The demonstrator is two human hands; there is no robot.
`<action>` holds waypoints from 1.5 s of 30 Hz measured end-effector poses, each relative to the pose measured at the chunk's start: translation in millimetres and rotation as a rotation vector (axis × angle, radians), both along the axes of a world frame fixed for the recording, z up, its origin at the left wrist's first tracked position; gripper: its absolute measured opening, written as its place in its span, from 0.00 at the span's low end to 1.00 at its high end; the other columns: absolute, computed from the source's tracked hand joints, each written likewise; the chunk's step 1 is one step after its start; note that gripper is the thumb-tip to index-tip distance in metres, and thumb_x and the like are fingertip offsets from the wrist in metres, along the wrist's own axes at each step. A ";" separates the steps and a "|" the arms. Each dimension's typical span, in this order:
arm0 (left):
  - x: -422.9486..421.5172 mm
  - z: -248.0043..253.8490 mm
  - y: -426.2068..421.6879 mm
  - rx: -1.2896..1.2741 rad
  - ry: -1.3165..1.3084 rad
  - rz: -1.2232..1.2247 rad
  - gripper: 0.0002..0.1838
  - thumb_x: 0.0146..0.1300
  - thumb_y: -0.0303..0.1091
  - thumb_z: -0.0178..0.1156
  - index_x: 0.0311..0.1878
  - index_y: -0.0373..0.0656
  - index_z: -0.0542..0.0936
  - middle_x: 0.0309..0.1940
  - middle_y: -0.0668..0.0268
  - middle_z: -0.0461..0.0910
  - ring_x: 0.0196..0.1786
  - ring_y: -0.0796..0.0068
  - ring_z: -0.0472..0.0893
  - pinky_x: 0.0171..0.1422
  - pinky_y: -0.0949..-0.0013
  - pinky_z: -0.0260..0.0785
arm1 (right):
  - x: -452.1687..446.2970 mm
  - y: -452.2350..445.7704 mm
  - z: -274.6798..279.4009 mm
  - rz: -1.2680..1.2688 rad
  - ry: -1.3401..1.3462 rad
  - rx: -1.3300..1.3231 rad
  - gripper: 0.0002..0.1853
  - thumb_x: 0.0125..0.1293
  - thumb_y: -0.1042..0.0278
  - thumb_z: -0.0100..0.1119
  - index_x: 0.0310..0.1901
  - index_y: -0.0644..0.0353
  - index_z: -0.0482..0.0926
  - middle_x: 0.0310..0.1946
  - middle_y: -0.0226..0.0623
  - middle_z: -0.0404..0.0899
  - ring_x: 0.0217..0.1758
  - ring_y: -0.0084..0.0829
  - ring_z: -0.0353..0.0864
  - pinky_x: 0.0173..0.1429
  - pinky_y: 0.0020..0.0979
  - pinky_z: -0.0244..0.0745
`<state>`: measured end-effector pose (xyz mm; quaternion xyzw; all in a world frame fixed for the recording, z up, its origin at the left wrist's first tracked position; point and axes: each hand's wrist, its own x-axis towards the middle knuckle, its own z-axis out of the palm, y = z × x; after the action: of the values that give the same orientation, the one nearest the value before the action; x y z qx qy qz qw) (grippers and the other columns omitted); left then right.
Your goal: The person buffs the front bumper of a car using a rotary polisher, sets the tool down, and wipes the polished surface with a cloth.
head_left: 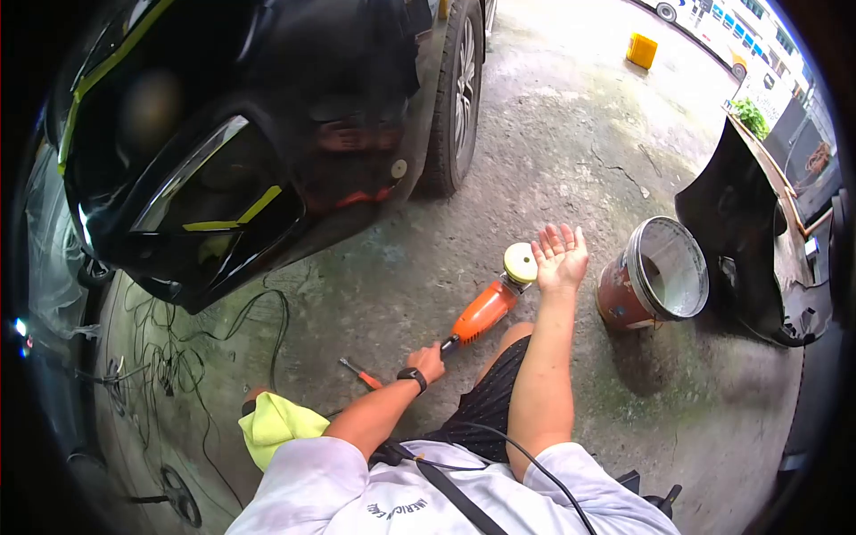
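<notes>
My left hand (428, 364), with a black watch at the wrist, is wrapped round the rear handle of an orange polisher (481, 310). The polisher's round pale yellow pad (520, 263) faces upward at its far end. Beside the pad, my right hand (561, 260) is held palm up, fingers stretched out, nothing in it. Whether its edge touches the pad I cannot tell. Ahead and to the left is the glossy black bumper (348, 169) of a car, with yellow-green tape (259, 205) around its lower opening.
A paint-stained bucket (621, 290) stands at right, before a detached black car panel (740, 214). Cables (174, 357) tangle on the concrete at left. An orange-handled tool (363, 374) and a yellow-green cloth (276, 430) are near my left arm. A yellow container (641, 52) stands farther off.
</notes>
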<state>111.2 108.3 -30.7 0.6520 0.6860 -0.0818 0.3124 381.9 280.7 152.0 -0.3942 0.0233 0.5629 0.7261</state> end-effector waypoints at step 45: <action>-310.6 288.6 -213.0 1.093 -0.092 0.655 0.20 0.65 0.19 0.57 0.59 0.36 0.84 0.58 0.50 0.82 0.54 0.52 0.85 0.57 0.62 0.78 | -327.6 -105.5 49.3 1.655 -0.934 0.666 0.16 0.76 0.65 0.61 0.57 0.66 0.84 0.44 0.35 0.88 0.48 0.23 0.83 0.54 0.26 0.78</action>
<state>-199.4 -104.8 257.9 0.4767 0.7782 0.4079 -0.0273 54.3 175.2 201.3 -0.2446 -0.7034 0.6572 0.1162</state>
